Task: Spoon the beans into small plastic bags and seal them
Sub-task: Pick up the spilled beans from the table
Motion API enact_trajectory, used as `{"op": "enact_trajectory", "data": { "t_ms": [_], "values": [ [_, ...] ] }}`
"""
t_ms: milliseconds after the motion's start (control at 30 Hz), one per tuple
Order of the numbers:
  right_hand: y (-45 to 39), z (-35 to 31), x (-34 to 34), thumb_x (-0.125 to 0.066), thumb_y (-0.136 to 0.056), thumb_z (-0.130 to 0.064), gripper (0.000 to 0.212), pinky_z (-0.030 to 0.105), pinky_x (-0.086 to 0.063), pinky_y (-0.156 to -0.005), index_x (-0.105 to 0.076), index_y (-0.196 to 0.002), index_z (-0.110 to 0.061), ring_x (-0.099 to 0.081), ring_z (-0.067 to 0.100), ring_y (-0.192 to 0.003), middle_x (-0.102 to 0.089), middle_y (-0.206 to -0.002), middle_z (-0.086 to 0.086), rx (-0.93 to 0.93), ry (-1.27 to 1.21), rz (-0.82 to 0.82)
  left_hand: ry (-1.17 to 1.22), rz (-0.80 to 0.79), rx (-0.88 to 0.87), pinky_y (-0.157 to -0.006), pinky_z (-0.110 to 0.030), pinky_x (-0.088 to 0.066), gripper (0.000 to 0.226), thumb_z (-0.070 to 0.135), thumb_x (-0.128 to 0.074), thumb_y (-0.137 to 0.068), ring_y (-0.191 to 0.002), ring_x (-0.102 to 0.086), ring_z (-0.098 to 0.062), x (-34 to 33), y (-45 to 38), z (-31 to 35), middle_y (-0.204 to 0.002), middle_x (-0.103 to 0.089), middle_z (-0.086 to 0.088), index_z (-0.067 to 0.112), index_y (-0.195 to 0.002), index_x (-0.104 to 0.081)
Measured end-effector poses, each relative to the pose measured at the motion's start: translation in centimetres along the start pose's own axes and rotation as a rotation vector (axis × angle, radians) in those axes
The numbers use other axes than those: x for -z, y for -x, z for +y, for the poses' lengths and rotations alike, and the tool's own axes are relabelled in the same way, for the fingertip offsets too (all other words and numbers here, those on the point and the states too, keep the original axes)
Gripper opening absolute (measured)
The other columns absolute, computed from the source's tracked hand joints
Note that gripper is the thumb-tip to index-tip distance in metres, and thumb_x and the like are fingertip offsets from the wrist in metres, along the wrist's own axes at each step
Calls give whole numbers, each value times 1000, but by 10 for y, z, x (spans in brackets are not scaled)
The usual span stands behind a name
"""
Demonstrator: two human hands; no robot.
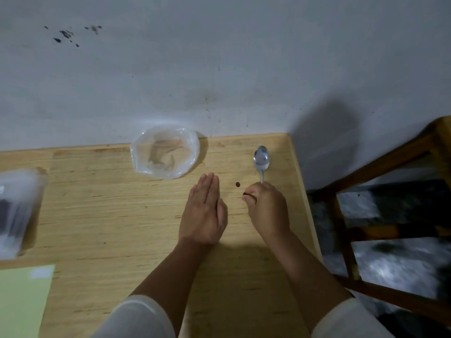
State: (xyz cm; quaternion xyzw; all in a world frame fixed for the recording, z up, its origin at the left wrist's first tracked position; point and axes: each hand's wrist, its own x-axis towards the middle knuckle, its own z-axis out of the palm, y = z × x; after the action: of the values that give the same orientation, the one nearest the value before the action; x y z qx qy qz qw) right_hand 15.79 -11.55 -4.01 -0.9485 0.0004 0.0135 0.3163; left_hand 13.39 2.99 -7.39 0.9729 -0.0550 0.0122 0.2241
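A: So, what does the view from the head camera take in?

B: A pale wooden tabletop (122,215) seen from above, pushed against a grey wall (219,57). Two bare forearms in white sleeves (136,318) reach up from the bottom edge.

A: How are the hands held?

B: The left hand (205,213) stands on its edge near the middle of the tabletop, fingers straight and pressed together, holding nothing. The right hand (267,208) is just beside it, to the right, fingers curled, pinching a small dark bean (245,193) at its fingertips.

A: Are there other beans?

B: One loose bean (238,184) lies on the wood between the two hands, touching neither.

A: And the spoon?

B: A metal spoon (261,159) lies beyond the right hand, near the tabletop's right edge, bowl pointing toward the wall. Its handle runs back to the right hand's knuckles; I cannot tell whether the hand touches it.

A: Where are the bags?

B: A clear plastic bag (166,152) sits at the far edge against the wall, its mouth spread into a wide ring. It is too blurred to say whether anything is inside. At the left edge lies a blurred clear plastic package (17,211) with something dark in it.

A: Anything else?

B: A pale green sheet (22,301) lies at the lower left corner, and a wooden stool (390,167) stands on the floor to the right.
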Motion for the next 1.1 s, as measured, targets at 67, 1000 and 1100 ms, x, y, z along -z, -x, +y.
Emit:
{"op": "enact_trajectory", "data": {
  "t_ms": [67, 1000, 1100],
  "values": [
    [-3, -3, 1, -62, -88, -15, 9, 27, -42, -73, -64, -91, -7, -58, 21, -89, -60, -97, 7, -17, 44, -58, 3, 3, 4, -117, -33, -10, 58, 29, -24, -94, -143, -16, -20, 0, 0, 1, -152, -28, -14, 3, -145, -29],
    [-30, 4, -16, -75, -76, -17, 12, 29, -52, -73, -74, -86, -10, -66, 20, -80, -72, -86, 7, 49, -121, -1, 12, 15, 14, -116, -36, -15, 56, 27, -27, -93, -143, -18, -19, 0, -3, -1, -151, -31, -12, 3, -144, -32],
    [-25, 0, -21, -74, -76, -13, 6, 27, -47, -60, -72, -76, -7, -63, 23, -67, -69, -76, 8, 119, -5, 60, 8, 13, 16, -116, -35, -14, 56, 26, -27, -92, -143, -19, -19, 0, -2, -1, -151, -31, -12, 4, -144, -32]
  ]
}}
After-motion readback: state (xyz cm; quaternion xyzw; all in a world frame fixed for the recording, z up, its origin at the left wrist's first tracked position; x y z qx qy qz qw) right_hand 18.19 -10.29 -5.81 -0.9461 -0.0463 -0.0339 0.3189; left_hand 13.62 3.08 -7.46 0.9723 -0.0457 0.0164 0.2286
